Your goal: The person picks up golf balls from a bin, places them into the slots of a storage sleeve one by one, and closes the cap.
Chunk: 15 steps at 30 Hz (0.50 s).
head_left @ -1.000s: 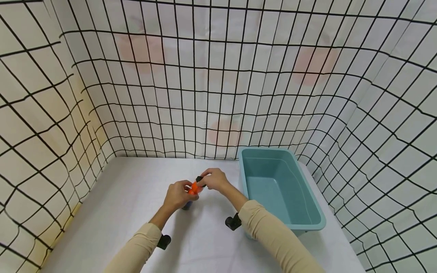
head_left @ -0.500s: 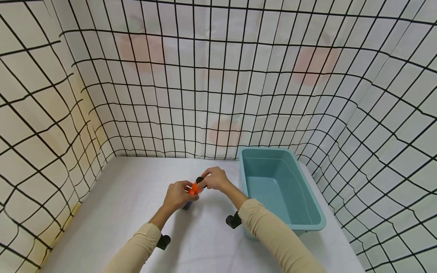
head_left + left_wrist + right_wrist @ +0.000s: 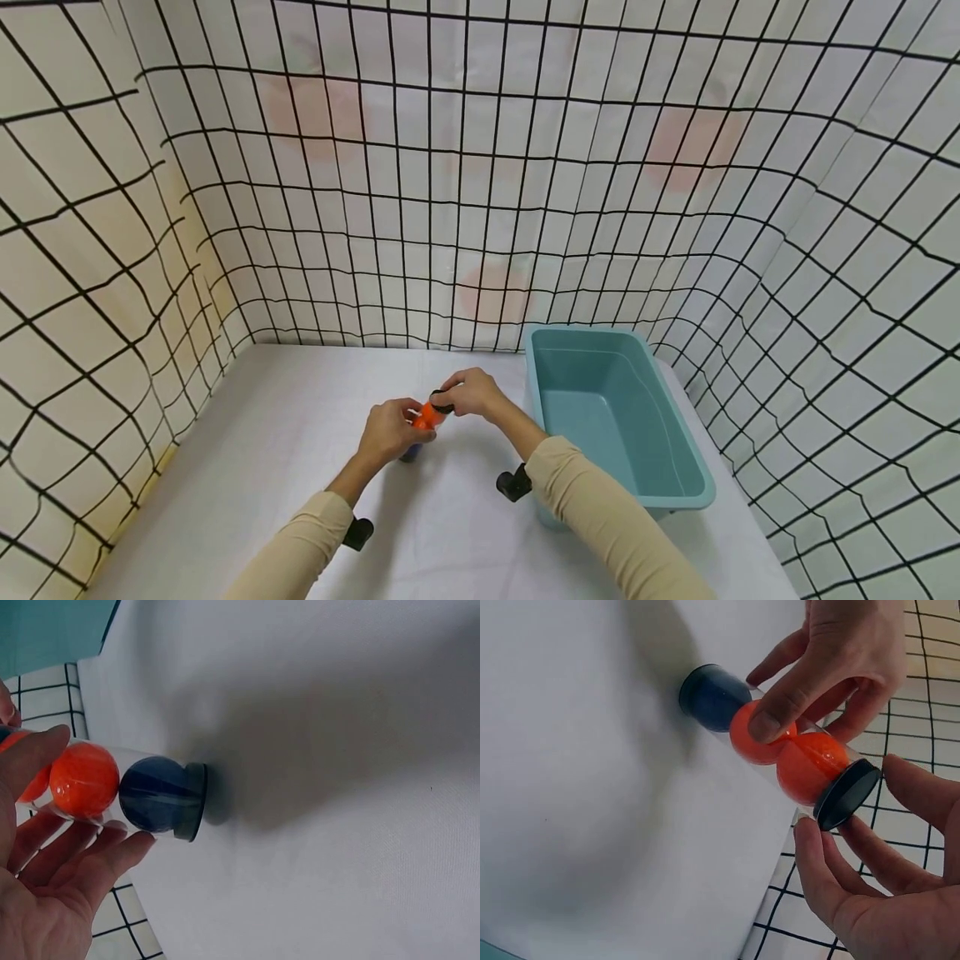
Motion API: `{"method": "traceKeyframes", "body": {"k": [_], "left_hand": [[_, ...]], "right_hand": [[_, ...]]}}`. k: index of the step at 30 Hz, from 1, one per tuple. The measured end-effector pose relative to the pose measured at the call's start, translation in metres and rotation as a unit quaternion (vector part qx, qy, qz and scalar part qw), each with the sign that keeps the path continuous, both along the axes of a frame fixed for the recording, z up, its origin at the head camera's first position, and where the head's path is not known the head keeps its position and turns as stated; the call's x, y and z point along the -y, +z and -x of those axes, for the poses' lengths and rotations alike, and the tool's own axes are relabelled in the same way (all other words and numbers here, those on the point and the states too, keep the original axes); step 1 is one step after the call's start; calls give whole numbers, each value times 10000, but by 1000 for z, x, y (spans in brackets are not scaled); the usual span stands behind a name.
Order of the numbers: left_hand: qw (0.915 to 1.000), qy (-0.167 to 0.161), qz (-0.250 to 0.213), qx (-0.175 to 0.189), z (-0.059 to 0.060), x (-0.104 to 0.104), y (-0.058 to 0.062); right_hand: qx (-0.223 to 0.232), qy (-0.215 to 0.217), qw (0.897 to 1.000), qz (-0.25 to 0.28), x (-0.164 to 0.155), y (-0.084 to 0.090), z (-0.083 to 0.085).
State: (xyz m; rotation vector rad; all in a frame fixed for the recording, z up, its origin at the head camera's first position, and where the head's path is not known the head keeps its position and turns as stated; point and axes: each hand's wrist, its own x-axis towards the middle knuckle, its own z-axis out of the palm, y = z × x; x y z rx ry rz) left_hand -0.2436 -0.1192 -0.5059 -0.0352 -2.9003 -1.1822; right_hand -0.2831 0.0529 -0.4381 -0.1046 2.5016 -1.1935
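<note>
A clear tube [image 3: 418,427] stands on the white table [image 3: 285,450], its dark base [image 3: 192,802] down. It holds a blue ball [image 3: 154,796] at the bottom and two orange balls [image 3: 761,735] above it. My left hand [image 3: 408,417] grips the tube around the middle, thumb over the lower orange ball. My right hand [image 3: 446,400] pinches the black round cap [image 3: 846,793] at the tube's top end, thumb on one side and fingers on the other. In the left wrist view the tube's top is hidden behind my thumb.
A teal plastic basin [image 3: 585,331] stands on the table to the right of my hands, with nothing visible in it. Grid-patterned curtain walls [image 3: 465,208] close in the back and both sides. Black wrist camera mounts [image 3: 513,485] sit on both sleeves.
My right hand has brought the black cap slightly down, so it sits lower at the tube's top. The left hand and tube have stayed put.
</note>
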Motion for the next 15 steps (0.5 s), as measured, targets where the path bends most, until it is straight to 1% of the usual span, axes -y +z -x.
{"method": "traceKeyframes", "body": {"k": [4, 8, 11, 15], "left_hand": [[10000, 21, 57, 5, -1, 0, 0], [10000, -12, 52, -44, -2, 0, -1], [9999, -23, -6, -108, -2, 0, -1], [9999, -35, -28, -131, -2, 0, 0]], "right_hand": [[339, -166, 9975, 602, -2, -2, 2], [700, -383, 9901, 1153, -4, -6, 3], [811, -510, 9855, 1400, -5, -9, 6], [811, -593, 9831, 1532, -5, -13, 9]]}}
